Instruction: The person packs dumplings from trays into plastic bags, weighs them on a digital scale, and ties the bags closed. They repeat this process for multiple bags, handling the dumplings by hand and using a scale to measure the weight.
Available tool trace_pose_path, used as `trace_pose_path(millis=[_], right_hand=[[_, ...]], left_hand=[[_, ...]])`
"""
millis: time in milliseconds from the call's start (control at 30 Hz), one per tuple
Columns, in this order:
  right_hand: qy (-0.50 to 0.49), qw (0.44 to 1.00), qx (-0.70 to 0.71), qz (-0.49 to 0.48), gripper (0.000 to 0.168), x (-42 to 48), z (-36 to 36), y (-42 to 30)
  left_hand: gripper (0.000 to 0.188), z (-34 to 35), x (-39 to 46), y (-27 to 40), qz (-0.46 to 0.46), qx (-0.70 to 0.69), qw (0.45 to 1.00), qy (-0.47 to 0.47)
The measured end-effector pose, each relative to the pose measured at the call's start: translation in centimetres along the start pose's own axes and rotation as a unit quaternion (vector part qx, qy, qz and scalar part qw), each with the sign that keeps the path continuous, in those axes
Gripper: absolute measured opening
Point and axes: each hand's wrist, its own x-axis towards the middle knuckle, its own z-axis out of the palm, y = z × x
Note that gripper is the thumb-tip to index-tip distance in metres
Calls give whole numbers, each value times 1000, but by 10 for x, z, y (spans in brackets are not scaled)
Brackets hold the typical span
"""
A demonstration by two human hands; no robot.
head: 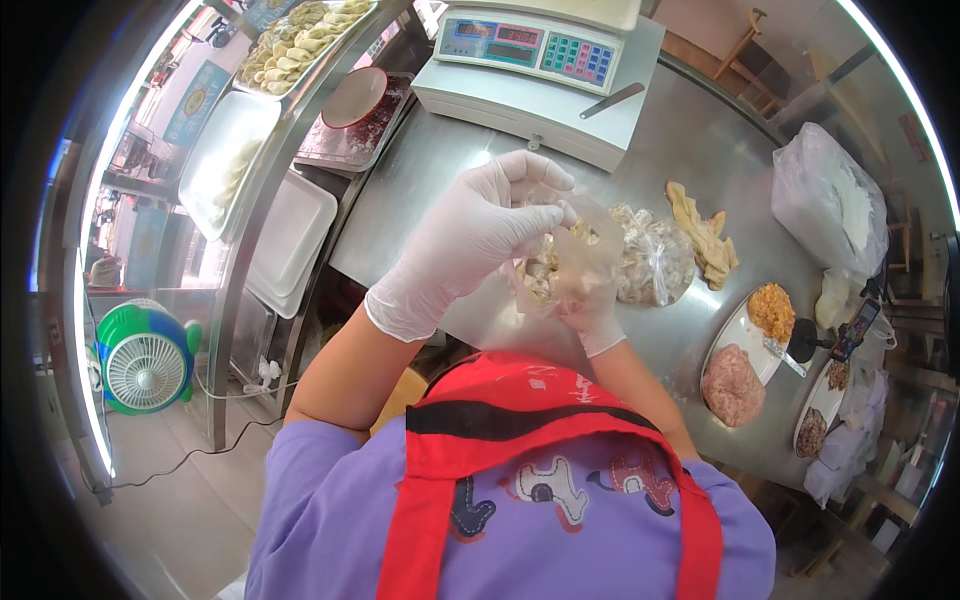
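My left hand (480,232), in a white glove, pinches the upper edge of a clear plastic bag (589,259) between thumb and fingers. Pale dumplings (537,279) show through the bag's side. My right hand (596,319), also gloved, is around the lower part of the same bag; its fingers are partly hidden by the plastic. Just beyond on the steel table stands a second, knotted bag of dumplings (652,259). Beside that bag lies a crumpled tan cloth or glove (703,234).
A digital scale (525,46) rests on a white box (525,112), with a metal spatula (612,100) near it. Plates of minced meat (733,386) and orange filling (771,311), a flour container in plastic (829,199), dumpling trays (225,169) and a fan (146,360) surround the table.
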Motion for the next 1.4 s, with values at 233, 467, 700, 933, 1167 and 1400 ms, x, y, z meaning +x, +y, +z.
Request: trace_pose_path(millis=[233, 467, 700, 933, 1167, 1400], right_hand=[[-116, 993, -27, 18, 50, -12, -19, 50], [-72, 974, -207, -57, 55, -5, -27, 9], [11, 902, 375, 214, 41, -12, -33, 31], [-5, 980, -176, -93, 28, 0, -26, -5], [14, 984, -130, -117, 43, 5, 3, -9], [-41, 951, 298, 73, 39, 9, 3, -30]], left_hand=[[23, 3, 0, 5, 5, -27, 1000, 7], [21, 1, -2, -10, -15, -26, 999, 26], [16, 8, 5, -20, -19, 31, 999, 21], [18, 15, -1, -20, -15, 50, 998, 19], [17, 10, -8, -5, -3, 56, 998, 40], [18, 4, -3, -7, 23, 29, 998, 51]])
